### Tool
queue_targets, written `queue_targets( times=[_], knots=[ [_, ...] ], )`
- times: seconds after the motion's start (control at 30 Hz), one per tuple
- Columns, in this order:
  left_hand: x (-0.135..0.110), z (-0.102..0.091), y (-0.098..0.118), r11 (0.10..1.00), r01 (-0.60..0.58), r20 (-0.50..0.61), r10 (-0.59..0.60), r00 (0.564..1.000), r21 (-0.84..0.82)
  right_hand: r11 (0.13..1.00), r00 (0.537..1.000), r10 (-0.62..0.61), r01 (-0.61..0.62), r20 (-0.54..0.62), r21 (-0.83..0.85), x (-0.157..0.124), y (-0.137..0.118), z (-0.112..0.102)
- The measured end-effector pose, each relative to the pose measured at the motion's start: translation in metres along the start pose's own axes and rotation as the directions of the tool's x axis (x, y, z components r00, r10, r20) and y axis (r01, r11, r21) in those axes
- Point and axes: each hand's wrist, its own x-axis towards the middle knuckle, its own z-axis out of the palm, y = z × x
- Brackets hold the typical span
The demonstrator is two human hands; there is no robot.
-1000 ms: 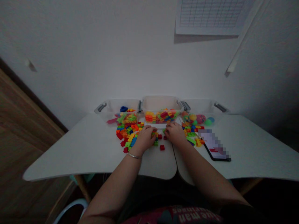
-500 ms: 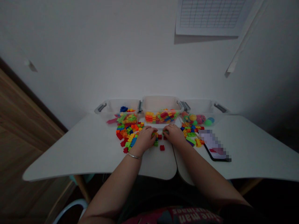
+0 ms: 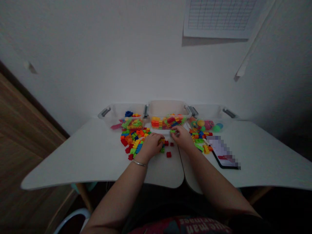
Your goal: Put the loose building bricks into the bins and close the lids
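My left hand [image 3: 150, 146] rests on the white table among plastic building bricks, its fingertips on a small yellow-orange brick [image 3: 161, 141]. My right hand [image 3: 181, 137] reaches forward, its fingers pinching a small green brick [image 3: 173, 131] near a white strip [image 3: 159, 131] at the front of the centre bin. Several loose red bricks [image 3: 168, 154] lie just below and between my hands. A mixed heap of bricks [image 3: 133, 143] spreads left of my left hand, and another [image 3: 200, 140] lies right of my right hand.
Three clear plastic bins with grey clasps stand along the wall. The centre bin [image 3: 168, 109] and left bin [image 3: 126, 109] hold bricks, and the right bin [image 3: 207, 112] holds coloured balls. A dark-edged tablet [image 3: 224, 154] with a pixelated screen lies at right.
My right hand has shifted forward and slightly up, its fingers now on the green brick near the centre bin. My left hand has barely moved.
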Motion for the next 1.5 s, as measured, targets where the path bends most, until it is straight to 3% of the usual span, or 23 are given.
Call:
queue_targets(
  times=[0.07, 0.13, 0.2, 0.27, 0.4, 0.53, 0.63, 1.03, 1.27, 1.33, 1.4, 1.5],
  knots=[
    [0.000, 0.000, -0.001, 1.000, -0.007, 0.003, 0.007, 1.000, 0.002, 0.991, 0.976, -0.093, 0.110, -0.199, 0.077, 0.006, 0.001, -0.008],
    [0.000, 0.000, -0.002, 1.000, -0.013, -0.002, 0.013, 1.000, -0.006, 0.981, 0.923, -0.131, 0.172, -0.362, 0.084, 0.014, 0.001, -0.020],
    [0.000, 0.002, -0.003, 1.000, -0.012, -0.002, 0.012, 1.000, -0.013, 0.986, 0.889, -0.107, 0.154, -0.445, 0.070, 0.023, 0.002, -0.032],
    [0.000, 0.003, -0.004, 1.000, -0.005, 0.002, 0.005, 1.000, -0.015, 0.993, 0.888, -0.061, 0.099, -0.456, 0.060, 0.033, 0.005, -0.041],
    [0.001, 0.004, -0.004, 1.000, -0.001, 0.000, 0.001, 1.000, -0.009, 0.999, 0.922, -0.034, 0.030, -0.385, -0.018, 0.052, 0.012, -0.048],
    [0.001, 0.003, -0.004, 1.000, -0.009, 0.007, 0.009, 1.000, -0.006, 0.963, 0.988, -0.031, -0.010, -0.148, -0.270, 0.061, 0.014, -0.043],
    [0.000, 0.003, -0.005, 1.000, -0.013, 0.003, 0.013, 1.000, -0.006, 0.905, 0.998, -0.033, 0.003, -0.062, -0.425, 0.060, 0.011, -0.037],
    [-0.002, 0.000, -0.006, 0.997, 0.004, -0.029, -0.007, 1.000, -0.076, 0.947, 0.995, -0.040, 0.009, -0.089, -0.322, 0.058, 0.021, -0.027],
    [-0.001, 0.005, -0.006, 0.998, 0.000, -0.065, -0.004, 0.998, -0.059, 0.981, 0.939, -0.161, 0.119, -0.304, -0.154, 0.032, 0.004, -0.022],
    [-0.001, 0.005, -0.005, 0.999, 0.001, -0.067, -0.004, 0.998, -0.044, 0.975, 0.951, -0.219, 0.205, -0.218, -0.085, 0.019, 0.002, -0.014],
    [-0.001, 0.005, -0.004, 1.000, 0.004, -0.063, -0.006, 0.998, -0.029, 0.967, 0.965, -0.256, 0.256, -0.062, -0.004, 0.009, 0.004, -0.004],
    [-0.001, 0.005, -0.003, 1.000, 0.024, -0.044, -0.024, 0.999, -0.012, 0.959, 0.943, -0.282, 0.274, 0.177, 0.072, 0.001, 0.008, 0.004]
  ],
)
